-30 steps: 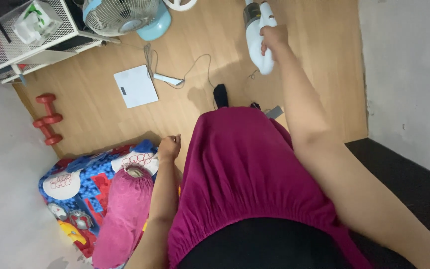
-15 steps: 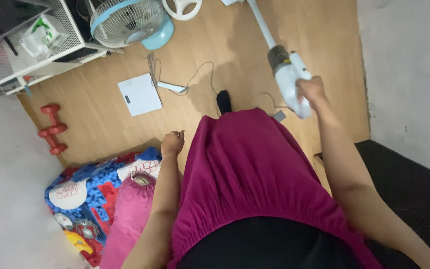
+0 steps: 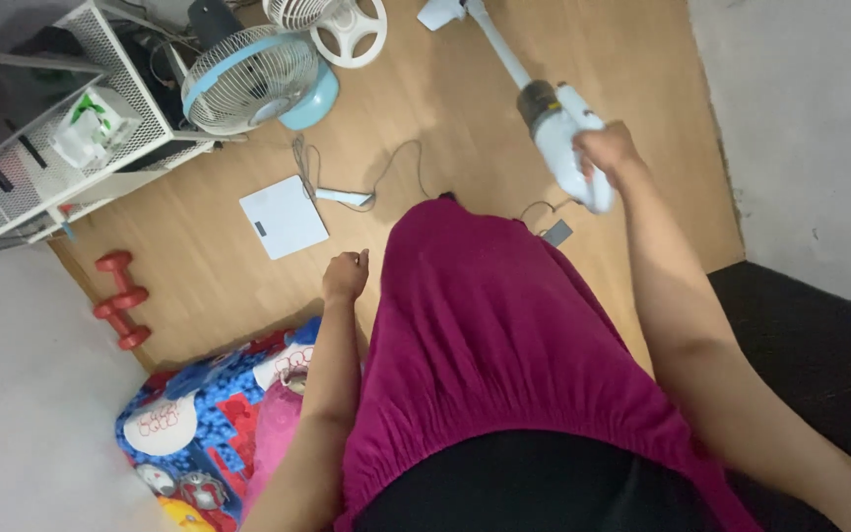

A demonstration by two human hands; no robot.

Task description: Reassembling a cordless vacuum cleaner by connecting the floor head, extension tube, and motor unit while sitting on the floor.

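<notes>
**Right hand on stick vacuum; left hand idle by skirt**

We take the stick vacuum [image 3: 561, 126] as our ref point for this scene. It is white and pale blue w/ a grey-and-yellow motor section, and it runs diagonally over the wooden floor [image 3: 445, 99]. Its floor head lies at the far end, top of view; its handle is at the near end.

The right hand [image 3: 605, 151] is wrapped round that handle, fingers closed tight on it, arm stretched fwd. The left hand [image 3: 346, 276] hangs well to the left of the vacuum, curled into a loose fist w/ nothing in it, just beside the magenta skirt [image 3: 504, 335]. We cannot tell whether the knuckles touch the fabric.

Other items, placed rel. to the vacuum:
- Pale blue fan [image 3: 248, 79], left of the tube, tilted on its base.
- White fan guard [image 3: 332, 25], beyond the blue fan, near the floor head.
- White flat scale [image 3: 284, 217], left and nearer us, flat on the floor.
- Thin cable [image 3: 396, 163] w/ small white device, between the scale and the vacuum.
- Small grey adapter [image 3: 556, 232], just below the handle.
- Red dumbbells [image 3: 120, 300], far left, by the wall.
- White wire rack [image 3: 61, 128], far left, behind the blue fan.
- Cartoon-print blanket [image 3: 199, 424] w/ pink cloth on it, lower left, well apart.
</notes>
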